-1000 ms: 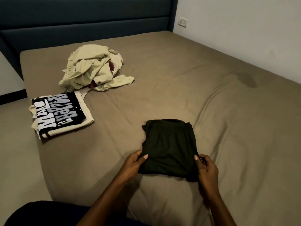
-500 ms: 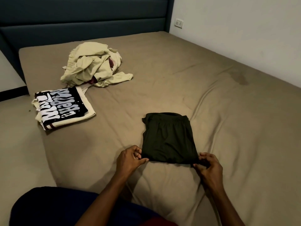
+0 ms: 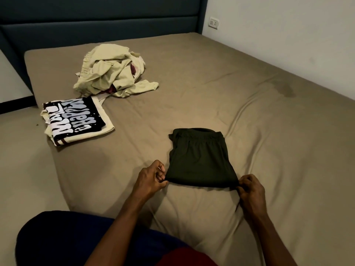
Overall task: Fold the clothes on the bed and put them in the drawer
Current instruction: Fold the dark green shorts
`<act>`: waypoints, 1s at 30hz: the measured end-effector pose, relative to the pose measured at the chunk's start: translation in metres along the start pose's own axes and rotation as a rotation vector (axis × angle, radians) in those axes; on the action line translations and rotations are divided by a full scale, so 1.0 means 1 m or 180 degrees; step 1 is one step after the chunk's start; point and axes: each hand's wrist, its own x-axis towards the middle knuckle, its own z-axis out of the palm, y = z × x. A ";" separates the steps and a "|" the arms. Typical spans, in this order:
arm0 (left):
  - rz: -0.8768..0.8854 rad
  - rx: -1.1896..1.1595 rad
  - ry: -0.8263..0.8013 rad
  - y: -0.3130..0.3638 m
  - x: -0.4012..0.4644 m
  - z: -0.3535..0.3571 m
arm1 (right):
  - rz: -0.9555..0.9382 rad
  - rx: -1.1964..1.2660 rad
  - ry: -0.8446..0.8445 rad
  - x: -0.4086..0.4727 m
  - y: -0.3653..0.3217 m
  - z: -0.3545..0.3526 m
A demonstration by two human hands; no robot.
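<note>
Left hand (image 3: 151,178) pinches near left corner of folded dark shorts (image 3: 200,160); right hand (image 3: 249,187) pinches near right corner. Shorts lie flat on bed (image 3: 249,112), waistband at far edge. Beyond shorts to left: folded cream shirt (image 3: 76,121), black panel with large white and grey lettering, upside down, not legible. Just past shirt, toward headboard (image 3: 96,20): crumpled pile of cream clothes (image 3: 111,73), maroon fabric showing inside.

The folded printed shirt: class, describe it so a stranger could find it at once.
Start at the tan bed and go to its left edge. The printed shirt lies there, near the crumpled cream pile. It alone is folded flat, showing a black panel with large pale lettering.
</note>
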 end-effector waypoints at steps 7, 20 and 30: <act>0.1080 0.1532 0.0523 -0.001 -0.004 0.020 | -0.0303 -0.0551 -0.0038 -0.017 -0.012 0.007; 0.1097 0.0327 0.0991 0.022 0.015 0.025 | -0.0688 0.0354 -0.0012 0.032 -0.038 0.001; 0.0429 -0.2256 0.1319 0.136 0.051 -0.079 | -0.0176 0.2777 -0.0430 0.123 -0.152 -0.051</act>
